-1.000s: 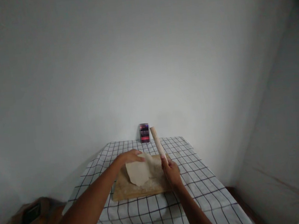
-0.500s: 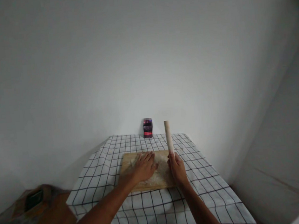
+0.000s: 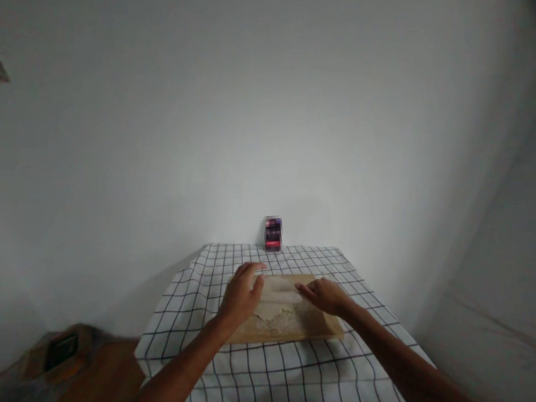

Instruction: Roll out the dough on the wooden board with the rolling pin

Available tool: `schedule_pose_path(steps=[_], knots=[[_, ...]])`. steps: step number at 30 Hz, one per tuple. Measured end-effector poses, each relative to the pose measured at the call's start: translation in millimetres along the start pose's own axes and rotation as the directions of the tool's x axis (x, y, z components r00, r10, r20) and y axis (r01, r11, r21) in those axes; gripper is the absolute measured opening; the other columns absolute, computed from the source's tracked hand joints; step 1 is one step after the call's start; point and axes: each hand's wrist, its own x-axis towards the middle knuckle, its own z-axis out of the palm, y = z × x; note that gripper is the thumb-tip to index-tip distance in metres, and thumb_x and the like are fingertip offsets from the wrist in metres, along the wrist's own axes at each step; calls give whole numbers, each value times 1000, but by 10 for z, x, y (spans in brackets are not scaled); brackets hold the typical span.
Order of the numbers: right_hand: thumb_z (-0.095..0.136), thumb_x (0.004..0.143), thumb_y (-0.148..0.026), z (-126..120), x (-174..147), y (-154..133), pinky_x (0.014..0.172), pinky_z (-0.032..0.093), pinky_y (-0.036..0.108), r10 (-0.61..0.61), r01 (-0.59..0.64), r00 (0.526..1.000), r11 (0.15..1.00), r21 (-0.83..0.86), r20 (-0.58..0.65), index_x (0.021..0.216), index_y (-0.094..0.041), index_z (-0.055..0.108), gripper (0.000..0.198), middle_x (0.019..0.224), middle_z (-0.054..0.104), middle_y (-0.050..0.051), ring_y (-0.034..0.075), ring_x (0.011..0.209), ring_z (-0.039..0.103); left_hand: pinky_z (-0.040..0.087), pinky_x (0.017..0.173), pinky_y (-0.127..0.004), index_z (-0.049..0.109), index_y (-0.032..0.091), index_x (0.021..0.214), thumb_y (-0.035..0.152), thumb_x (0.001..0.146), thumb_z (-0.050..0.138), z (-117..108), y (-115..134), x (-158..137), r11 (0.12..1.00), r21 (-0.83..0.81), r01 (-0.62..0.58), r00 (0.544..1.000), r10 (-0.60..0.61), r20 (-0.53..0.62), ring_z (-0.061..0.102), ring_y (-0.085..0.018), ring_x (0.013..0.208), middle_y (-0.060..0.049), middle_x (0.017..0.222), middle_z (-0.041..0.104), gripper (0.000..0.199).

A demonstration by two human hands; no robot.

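Observation:
A wooden board [image 3: 325,325] lies on the table with a floury, ragged-edged sheet of dough [image 3: 279,317] on it. A pale band across the board between my hands looks like the rolling pin [image 3: 281,292], now lying sideways; its ends are hidden. My left hand [image 3: 242,292] is over the board's left part, fingers apart and thumb raised, near the pin's left end. My right hand [image 3: 324,295] is at the right, fingers curled round the pin's right end, thumb pointing left.
The table wears a white cloth [image 3: 266,378] with dark grid lines. A blurred dark and red box [image 3: 273,234] stands at its far edge against the white wall [image 3: 259,113]. On the floor at left is a brownish object with a dark panel [image 3: 61,352].
The rolling pin has gone from upright in my right hand to lying across the board. My left hand has lifted off the dough and moved left; the view has shifted slightly.

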Motion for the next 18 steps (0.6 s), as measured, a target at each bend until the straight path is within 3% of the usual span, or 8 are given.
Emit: schedule_pose_path(steps=[3,7,9,12,18], knots=[[29,122,-61,-20,-16,-116,78,46,32,-21,34,998,975,-218,59,75,-23,75,76,85,80,10,26,90,78,52,127,-55,75,26,138,32,113,51,197,-74,-106,975,221,-20,999,8,51,67,-31,146,-10,149,77,35],[27,124,-48,31,58,-148,89,52,35,-45,34,999,952,-304,-29,103,-23,82,64,112,83,13,28,110,78,44,132,-64,76,28,138,33,116,50,486,-242,-207,910,415,-8,998,-21,65,66,-34,147,-11,150,77,34],[29,124,-41,66,184,-120,99,53,36,-55,22,994,947,-320,-96,117,-21,80,55,127,80,14,28,123,73,43,131,-66,76,28,140,33,116,51,551,-326,-124,886,464,26,998,-52,43,64,-36,150,-12,155,75,35],[29,123,-39,111,470,-69,110,51,40,-18,-19,993,954,-300,-119,130,-22,76,51,140,75,13,29,135,67,51,122,-58,79,27,132,30,114,53,579,-443,122,863,498,86,990,-132,56,69,-35,142,-13,146,79,32],[28,123,-39,169,936,60,112,53,43,-48,57,998,969,-242,41,134,-28,76,51,150,75,9,29,145,63,54,117,-57,80,27,130,33,114,49,618,-603,447,831,525,182,946,-295,138,72,-34,136,-12,140,82,35]])
